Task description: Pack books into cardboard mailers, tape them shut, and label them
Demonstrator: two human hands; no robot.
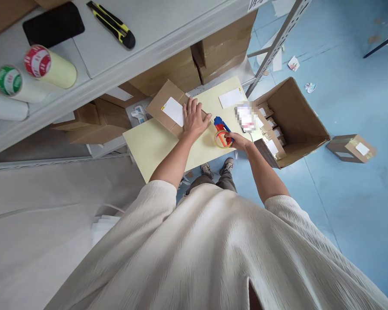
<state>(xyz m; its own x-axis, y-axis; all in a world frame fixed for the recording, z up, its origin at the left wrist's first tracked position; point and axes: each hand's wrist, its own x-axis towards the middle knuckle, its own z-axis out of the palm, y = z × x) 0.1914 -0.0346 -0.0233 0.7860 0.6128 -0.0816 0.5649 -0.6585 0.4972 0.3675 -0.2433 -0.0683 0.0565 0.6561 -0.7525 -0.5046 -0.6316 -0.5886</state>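
A small brown cardboard box [163, 105] with a white label lies on the pale yellow table top [150, 148]. My left hand [194, 118] rests flat on the box's near end, fingers stretched out. Just to its right, my right hand [236, 138] is closed round the handle of a red and blue tape dispenser [220, 131] with a roll of clear tape, which sits on the table beside the box. A loose white label [231, 97] lies further back on the table.
An open carton [294, 116] of small packed boxes stands on the blue floor to the right, with one taped box [351, 147] beyond it. On the grey shelf [142, 43] above lie tape rolls [50, 66], a phone [53, 24] and a yellow utility knife [113, 24]. More cartons [226, 45] sit underneath.
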